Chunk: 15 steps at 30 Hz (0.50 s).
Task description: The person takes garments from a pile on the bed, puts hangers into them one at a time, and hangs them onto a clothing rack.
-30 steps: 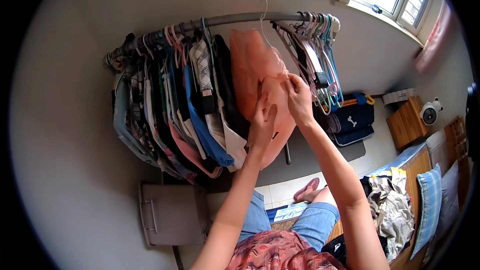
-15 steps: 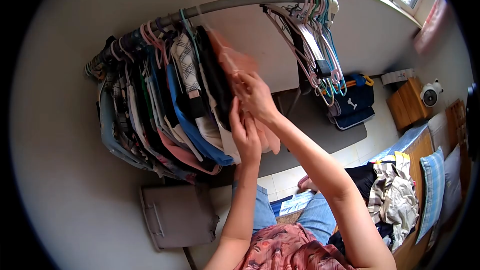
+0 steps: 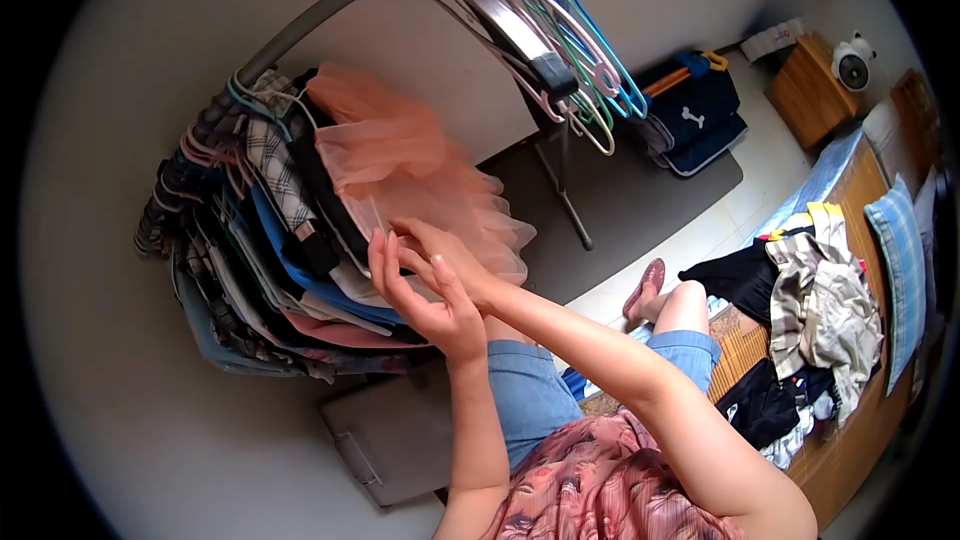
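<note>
Peach tulle [image 3: 425,165] fanned wider, sheer, ruffled

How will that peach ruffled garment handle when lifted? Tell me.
The peach garment will probably be floppy, since its ruffled edge spreads in loose, soft folds. It is likely light for its bulk, as the fabric looks thin and sheer. That same sheerness suggests it could snag or tear if tugged hard.
</note>
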Motion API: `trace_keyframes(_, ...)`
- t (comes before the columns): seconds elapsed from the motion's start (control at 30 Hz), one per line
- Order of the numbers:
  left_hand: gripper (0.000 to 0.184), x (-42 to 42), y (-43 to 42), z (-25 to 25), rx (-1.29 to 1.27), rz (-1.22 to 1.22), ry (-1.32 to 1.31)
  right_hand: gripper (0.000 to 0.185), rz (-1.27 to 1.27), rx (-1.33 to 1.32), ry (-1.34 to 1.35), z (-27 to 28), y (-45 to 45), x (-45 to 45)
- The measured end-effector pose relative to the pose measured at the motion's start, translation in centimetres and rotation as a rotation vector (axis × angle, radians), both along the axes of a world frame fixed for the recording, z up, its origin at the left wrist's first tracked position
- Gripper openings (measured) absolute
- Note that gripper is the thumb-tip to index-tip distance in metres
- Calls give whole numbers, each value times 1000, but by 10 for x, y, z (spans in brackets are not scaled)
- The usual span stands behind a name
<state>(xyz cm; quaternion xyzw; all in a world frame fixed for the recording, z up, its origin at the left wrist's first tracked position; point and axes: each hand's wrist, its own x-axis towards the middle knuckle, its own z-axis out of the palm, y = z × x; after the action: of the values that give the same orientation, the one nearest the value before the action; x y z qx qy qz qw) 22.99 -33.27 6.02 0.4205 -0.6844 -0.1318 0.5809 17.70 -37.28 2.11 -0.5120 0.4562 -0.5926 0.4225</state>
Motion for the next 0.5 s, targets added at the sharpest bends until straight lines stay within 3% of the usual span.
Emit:
trace_keyframes(0.03,38,-4,-4,4,20,-39,-3,44,-19,17,56,-4,6,-8)
trace_keyframes(0.13,34,-9,-41,33,4,-110,-500,40,-60,86,140,-21,19,-28)
trace_keyframes(0.27,37,-32,-141,29,-173,23,-923,34,-104,177,137,-60,28,-41)
trace_keyframes(0.37,47,-24,-200,-39,-238,197,-1344,31,-87,240,175,-77,38,-51)
trace_keyframes(0.43,50,13,-232,-132,-140,279,-1657,29,-68,266,196,-82,48,-62)
trace_keyframes(0.5,51,18,-226,-150,1,253,-1835,28,-111,244,215,-92,55,-74)
